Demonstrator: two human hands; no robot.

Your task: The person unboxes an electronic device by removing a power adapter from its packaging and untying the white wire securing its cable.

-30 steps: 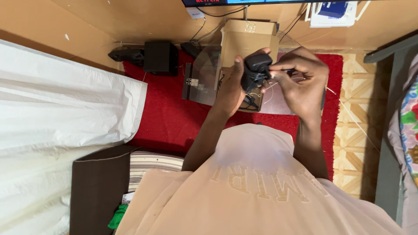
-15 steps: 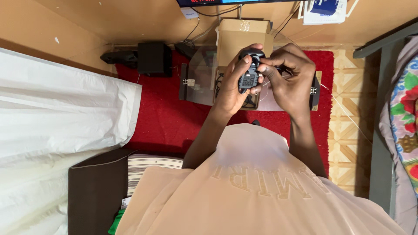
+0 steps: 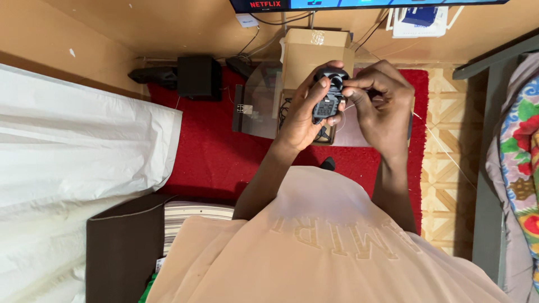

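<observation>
Black power adapter sits in our left hand, held up over the red carpet, in front of the cardboard box. Left fingers are wrapped round its body, thumb pressed on the near-left face, fingertips showing under its lower edge. A label panel faces us; we can't read detail on it.

Our right hand is touching the adapter's right side near its top. Right fingers are curled, thumb and index pinched together at the adapter's upper edge. We can't tell whether they grip a part of it or only press on it. A thin pale wire runs from near the right hand down to the right across the patterned floor.

Below the hands: a clear plastic sheet and a tangle of dark cable on the carpet. Far left of the hands, a black box against the wall, well apart from the adapter. White bedsheet fills the left. A floral fabric lies at the right edge. A screen's lower edge shows at the far top.
</observation>
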